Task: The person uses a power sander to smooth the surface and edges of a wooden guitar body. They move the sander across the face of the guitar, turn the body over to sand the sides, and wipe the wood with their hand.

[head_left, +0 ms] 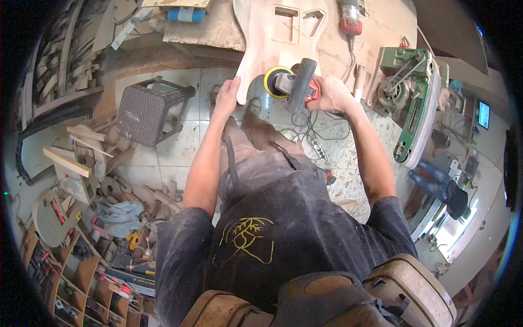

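A pale wooden electric guitar body (261,38) with cut-out cavities lies on the workbench, one horn jutting over the near edge. My left hand (227,97) is closed around the tip of that horn. In my right hand (333,94) is a power sander (311,91), red and grey with a dark cylindrical part across it. Its round, yellow-edged pad (271,83) is at the near edge of the body, beside the curve between the horns. Whether the pad touches the wood I cannot tell. The fingers of my right hand are partly hidden behind the tool.
A corded red-and-grey power tool (351,22) lies on the dusty workbench (381,24). Right of me stands a green belt sander (403,101); cables (313,136) trail below. A dark woven stool (144,111) is at left, near wood offcuts and shelves (71,272). Another person (444,188) is far right.
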The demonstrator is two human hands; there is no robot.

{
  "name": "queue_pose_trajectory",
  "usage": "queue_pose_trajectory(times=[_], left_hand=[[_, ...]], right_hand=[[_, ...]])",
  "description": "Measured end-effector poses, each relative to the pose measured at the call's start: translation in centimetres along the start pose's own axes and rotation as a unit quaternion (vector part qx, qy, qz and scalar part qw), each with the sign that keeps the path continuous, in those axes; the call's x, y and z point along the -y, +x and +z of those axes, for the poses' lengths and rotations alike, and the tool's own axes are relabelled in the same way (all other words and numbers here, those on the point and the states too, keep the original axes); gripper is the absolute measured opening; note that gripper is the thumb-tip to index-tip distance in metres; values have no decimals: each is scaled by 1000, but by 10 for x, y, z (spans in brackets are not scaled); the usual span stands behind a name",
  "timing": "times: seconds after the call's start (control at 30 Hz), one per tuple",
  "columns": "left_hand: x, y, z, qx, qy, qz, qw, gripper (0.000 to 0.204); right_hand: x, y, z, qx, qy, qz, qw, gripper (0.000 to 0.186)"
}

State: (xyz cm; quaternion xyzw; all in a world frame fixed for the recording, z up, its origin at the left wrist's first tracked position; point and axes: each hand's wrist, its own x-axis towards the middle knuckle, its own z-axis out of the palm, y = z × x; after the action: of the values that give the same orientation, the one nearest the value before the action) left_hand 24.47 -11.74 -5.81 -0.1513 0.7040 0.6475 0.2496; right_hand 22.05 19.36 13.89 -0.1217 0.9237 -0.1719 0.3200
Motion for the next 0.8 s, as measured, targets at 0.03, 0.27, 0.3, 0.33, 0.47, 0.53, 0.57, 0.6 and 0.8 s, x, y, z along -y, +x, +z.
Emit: queue_pose_trajectory(times=[0.03, 0.27, 0.3, 0.33, 0.47, 0.53, 0.57, 0.6, 0.8], left_hand=[[2, 1, 0, -1, 0, 0, 1000, 58], [-9, -2, 6, 19, -24, -25, 999, 60], [-8, 0, 6, 17, -13, -27, 999, 60], [-2, 2, 4, 14, -15, -27, 999, 60], [9, 5, 1, -1, 10, 13, 1000, 60], [2, 2, 3, 5, 3, 14, 1000, 60], [-3, 0, 3, 11, -11, 1, 1000, 60], [-7, -2, 4, 17, -25, -12, 999, 60], [-14, -3, 6, 29, -34, -25, 999, 60]], right_hand=[[1, 5, 0, -16, 11, -5, 1000, 72], [-2, 10, 8, -55, 43, -5, 998, 55], [-4, 8, 8, -53, 41, -8, 998, 55], [-6, 5, 8, -40, 36, -4, 999, 56], [1, 0, 2, -14, 30, -1, 999, 65], [5, 4, 3, -9, 23, 7, 1000, 71], [6, 7, 5, -16, 27, 5, 999, 71], [6, 10, 6, -24, 31, 2, 999, 71], [1, 11, 9, -10, 12, 23, 1000, 70]])
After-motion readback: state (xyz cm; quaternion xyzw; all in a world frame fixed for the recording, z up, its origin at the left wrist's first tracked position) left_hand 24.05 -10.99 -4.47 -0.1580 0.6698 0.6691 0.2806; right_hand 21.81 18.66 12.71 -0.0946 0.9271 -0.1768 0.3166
